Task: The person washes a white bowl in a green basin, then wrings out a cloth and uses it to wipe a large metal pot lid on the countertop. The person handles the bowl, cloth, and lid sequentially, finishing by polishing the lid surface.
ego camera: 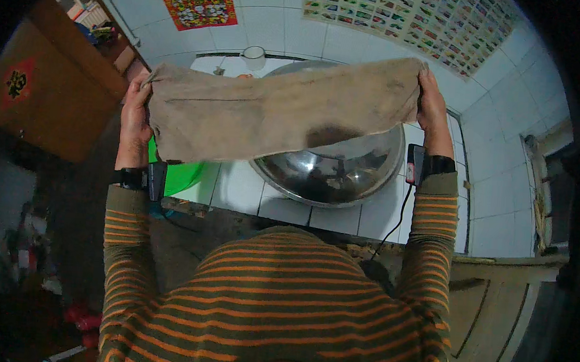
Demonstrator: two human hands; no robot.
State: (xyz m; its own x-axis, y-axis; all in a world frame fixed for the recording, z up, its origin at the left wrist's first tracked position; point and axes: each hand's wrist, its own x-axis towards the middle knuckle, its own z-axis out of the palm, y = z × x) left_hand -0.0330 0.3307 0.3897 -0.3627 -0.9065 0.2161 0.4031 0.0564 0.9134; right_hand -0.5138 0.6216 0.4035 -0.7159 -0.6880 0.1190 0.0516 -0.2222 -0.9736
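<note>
A brownish-grey cloth (274, 110), stretched wide between my two hands, has a dark stain or shadow low on its right half. My left hand (137, 114) grips its left end and my right hand (429, 100) holds its upper right corner. Behind and below the cloth, a large stainless-steel basin (340, 179) stands on the white-tiled counter (288, 206); the cloth hides much of it. Part of a bright green plastic container (178, 176) shows under the cloth's left end. Both wrists wear black straps with small devices.
At the counter's back edge stands a pale cup (253, 58). A cable (401, 222) hangs from the right wrist device over the counter's front edge. White tiled walls rise behind and to the right. A brown door (61, 87) is at the left, a pale wooden cabinet (491, 313) at the lower right.
</note>
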